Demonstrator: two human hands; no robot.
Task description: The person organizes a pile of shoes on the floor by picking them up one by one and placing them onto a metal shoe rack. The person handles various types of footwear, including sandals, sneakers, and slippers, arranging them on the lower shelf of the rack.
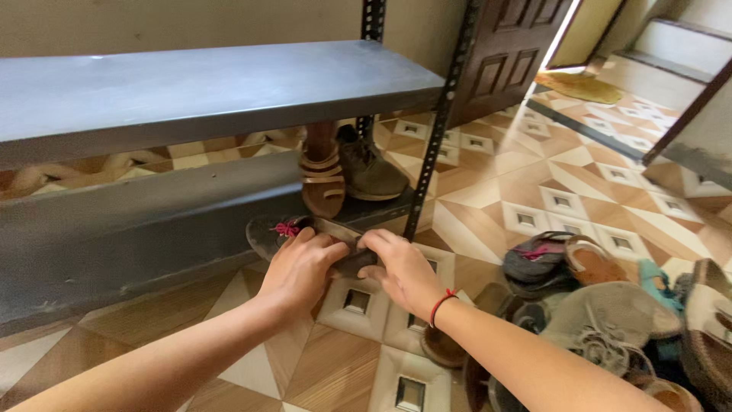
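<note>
A grey metal shelf rack (191, 91) is taken as the landmark here, it fills the left and middle of the view. Just in front of its lower shelf, at the right end, a dark flat shoe with a pink lace (305, 233) is held low over the patterned tile floor (488, 191).

The left hand (301, 267) is wrapped over the middle of the shoe, grip closed on it from above. The right hand (404, 271) is set right beside it, fingers curled onto the shoe's right end, so that grip is closed on the same shoe too. A red thread band (441, 305) is worn on the right wrist.

On the rack's lower shelf, just behind the hands, a tan strappy sandal (323, 179) is stood up on its toe, touching a dark olive shoe (374, 172) next to it.

To the right of the rack, well apart from it, a messy pile of sandals and slippers (610, 305) is spread over the floor. A dark wooden door (511, 53) is seen behind the rack's right post.
</note>
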